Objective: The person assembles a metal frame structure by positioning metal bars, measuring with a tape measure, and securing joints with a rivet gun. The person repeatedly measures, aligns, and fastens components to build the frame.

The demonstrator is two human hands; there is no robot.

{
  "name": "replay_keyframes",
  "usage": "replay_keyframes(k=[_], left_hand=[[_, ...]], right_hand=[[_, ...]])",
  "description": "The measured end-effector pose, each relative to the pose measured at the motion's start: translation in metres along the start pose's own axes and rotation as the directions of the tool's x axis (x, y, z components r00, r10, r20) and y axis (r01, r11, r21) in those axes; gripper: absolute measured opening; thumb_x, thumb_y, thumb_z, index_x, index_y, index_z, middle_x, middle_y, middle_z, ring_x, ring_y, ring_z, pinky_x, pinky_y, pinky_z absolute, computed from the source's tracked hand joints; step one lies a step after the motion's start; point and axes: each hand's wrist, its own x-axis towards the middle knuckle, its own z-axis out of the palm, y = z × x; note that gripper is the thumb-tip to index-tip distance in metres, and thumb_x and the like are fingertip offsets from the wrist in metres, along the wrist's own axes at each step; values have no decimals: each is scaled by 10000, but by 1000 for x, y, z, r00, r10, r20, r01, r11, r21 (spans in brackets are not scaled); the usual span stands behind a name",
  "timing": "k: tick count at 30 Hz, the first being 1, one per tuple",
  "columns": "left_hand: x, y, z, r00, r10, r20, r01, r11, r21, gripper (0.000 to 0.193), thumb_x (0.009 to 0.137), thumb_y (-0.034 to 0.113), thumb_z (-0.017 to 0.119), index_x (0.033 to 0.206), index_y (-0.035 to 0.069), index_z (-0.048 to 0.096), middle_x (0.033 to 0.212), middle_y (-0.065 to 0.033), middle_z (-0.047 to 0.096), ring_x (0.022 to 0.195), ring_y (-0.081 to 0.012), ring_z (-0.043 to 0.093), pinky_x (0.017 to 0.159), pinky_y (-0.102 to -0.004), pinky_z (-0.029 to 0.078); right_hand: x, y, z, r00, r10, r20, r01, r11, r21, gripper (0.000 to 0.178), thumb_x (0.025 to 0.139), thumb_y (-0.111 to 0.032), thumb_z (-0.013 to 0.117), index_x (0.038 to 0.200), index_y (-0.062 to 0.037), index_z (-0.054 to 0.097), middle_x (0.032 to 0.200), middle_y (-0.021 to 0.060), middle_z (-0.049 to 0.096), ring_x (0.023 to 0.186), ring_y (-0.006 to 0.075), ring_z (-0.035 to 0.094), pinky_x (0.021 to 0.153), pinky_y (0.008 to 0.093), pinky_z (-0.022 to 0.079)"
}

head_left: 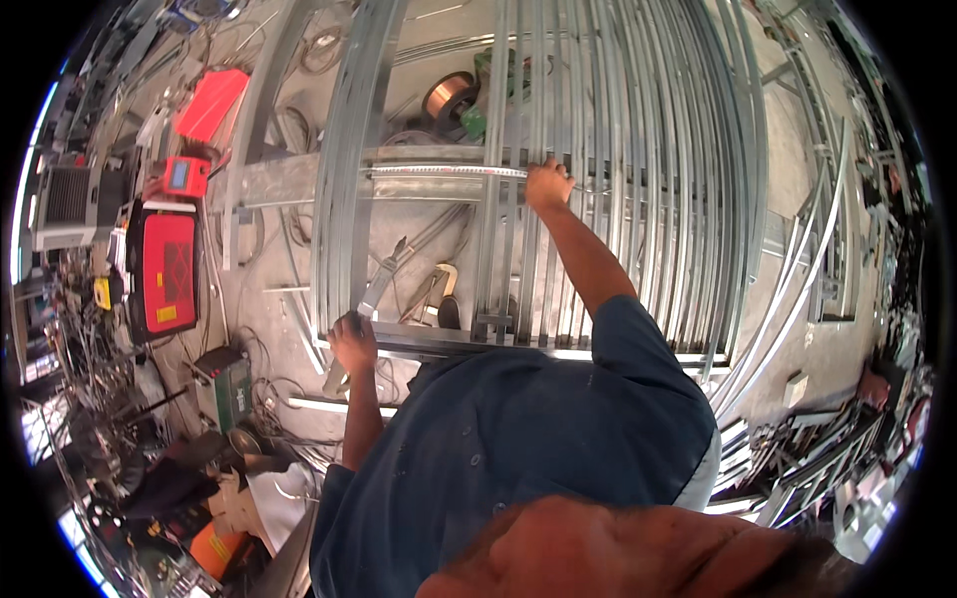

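A tape measure (449,170) stretches level across the galvanized steel frame, its white blade running from the wide left-hand profiles (344,199) to my right hand (549,186). The fingers of that hand are closed on the tape's right end, above the narrow steel bars (598,120); the case cannot be seen. My left hand (354,344) is curled at the frame's near left corner. Something dark shows at its fingertips, too small to name. Just beyond it, a grey tool-like piece (379,284) lies slanted inside the frame, near a yellowish curved-handled tool (435,287).
Beneath the bars, a copper wire spool (451,98) rests on the floor. To the left are a red machine (167,269), a small red device with a screen (186,177), a green box (225,389) and loose cables. Scrap metal (797,458) is heaped at right.
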Motion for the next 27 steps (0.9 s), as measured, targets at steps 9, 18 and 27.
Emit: replay_keyframes(k=[9,18,27], left_hand=[[-2,7,-6,993,-112,26,111,993,35,321,885,352,625,1144,166,660,1172,-67,646,1104,-396,549,914,-557,456],[-1,6,2,995,-96,13,95,993,70,333,883,351,614,1163,176,653,1181,-58,644,1118,-383,545,905,-582,447],[-2,4,1,995,-85,56,79,991,104,346,890,353,590,1174,165,648,1189,-73,635,1101,-397,544,901,-569,445]], right_hand=[[1,-4,-14,998,-3,69,1,999,38,276,914,-206,574,1160,-205,699,1285,106,528,1216,329,509,1004,592,382],[4,-1,-11,998,17,60,-20,999,38,286,914,-202,577,1173,-224,695,1286,86,531,1219,309,506,1002,577,390],[4,0,-10,998,8,70,-13,998,61,287,918,-187,563,1171,-188,697,1271,110,531,1238,303,495,1012,596,382]])
